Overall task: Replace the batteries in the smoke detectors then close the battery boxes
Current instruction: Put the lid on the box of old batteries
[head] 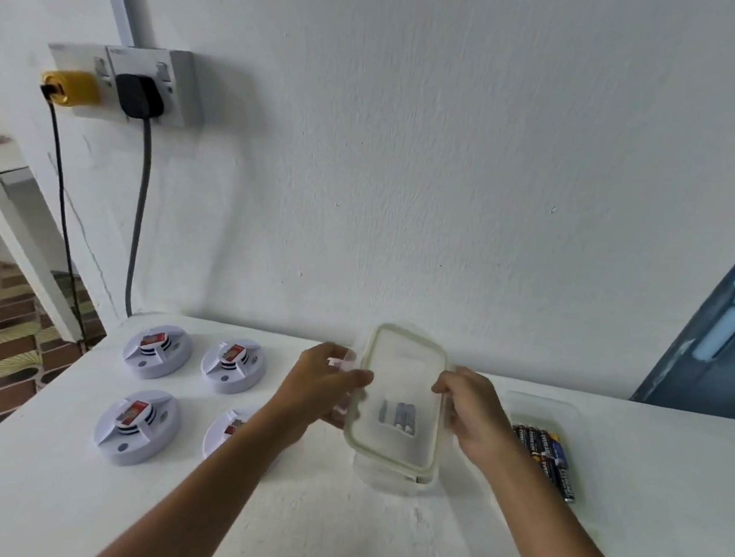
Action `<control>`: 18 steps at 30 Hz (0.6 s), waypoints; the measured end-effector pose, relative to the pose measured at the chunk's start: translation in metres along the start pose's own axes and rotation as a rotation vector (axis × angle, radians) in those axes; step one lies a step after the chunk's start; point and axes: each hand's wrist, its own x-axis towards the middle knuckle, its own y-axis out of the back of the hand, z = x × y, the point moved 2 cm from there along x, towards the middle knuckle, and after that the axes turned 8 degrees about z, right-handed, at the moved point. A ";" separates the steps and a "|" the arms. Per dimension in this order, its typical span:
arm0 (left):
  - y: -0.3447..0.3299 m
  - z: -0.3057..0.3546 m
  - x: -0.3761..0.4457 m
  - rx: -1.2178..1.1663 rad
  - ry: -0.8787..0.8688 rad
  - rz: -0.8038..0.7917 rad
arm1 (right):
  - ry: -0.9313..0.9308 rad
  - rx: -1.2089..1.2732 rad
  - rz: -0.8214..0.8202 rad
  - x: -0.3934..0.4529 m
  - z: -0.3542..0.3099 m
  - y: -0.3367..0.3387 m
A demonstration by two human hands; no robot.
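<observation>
**Lid held over battery box**

Hands are meeting at the lower centre of the frame: the left hand [325, 390] is gripping the left edge of a clear lid [400, 396], the right hand [473, 416] pinching its right edge, tilted above the battery box [388, 475] (a few batteries showing through). Four smoke detectors [157, 357] are sitting lower left on the desk [334, 533]. Loose batteries [548, 454] are lying in a second box at the right.

The left forearm [225, 457] covers much of the lower-right smoke detector [228, 426] at centre left. The lid [400, 396], mid-frame, is motion-blurred, so the batteries [398, 416] seen through it stay indistinct. A door [725, 336] is cut off by the right edge.
</observation>
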 end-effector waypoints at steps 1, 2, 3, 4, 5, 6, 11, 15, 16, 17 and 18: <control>-0.001 -0.007 0.003 0.050 0.014 0.005 | 0.093 -0.161 0.032 0.003 -0.001 0.002; -0.003 -0.015 0.006 0.089 0.032 -0.004 | 0.177 -0.295 0.062 0.007 0.000 0.004; -0.005 -0.023 0.008 0.120 0.054 -0.005 | 0.239 -0.394 0.078 0.008 0.000 0.005; -0.006 -0.032 0.010 0.149 0.072 0.006 | 0.282 -0.462 0.079 0.009 0.003 0.005; -0.009 -0.037 0.011 0.186 0.081 0.016 | 0.311 -0.523 0.072 0.010 0.007 0.005; -0.011 -0.042 0.013 0.220 0.085 0.023 | 0.325 -0.573 0.063 0.011 0.012 0.004; -0.012 -0.047 0.020 0.295 0.109 0.004 | 0.295 -0.608 0.052 0.016 0.024 0.007; -0.010 -0.046 0.023 0.297 0.138 -0.027 | 0.300 -0.610 0.045 0.016 0.029 0.010; -0.008 -0.046 0.023 0.294 0.146 -0.031 | 0.301 -0.613 0.047 0.015 0.030 0.010; -0.008 -0.047 0.023 0.289 0.152 -0.036 | 0.307 -0.613 0.050 0.015 0.031 0.010; -0.008 -0.047 0.023 0.282 0.156 -0.039 | 0.311 -0.612 0.055 0.015 0.030 0.010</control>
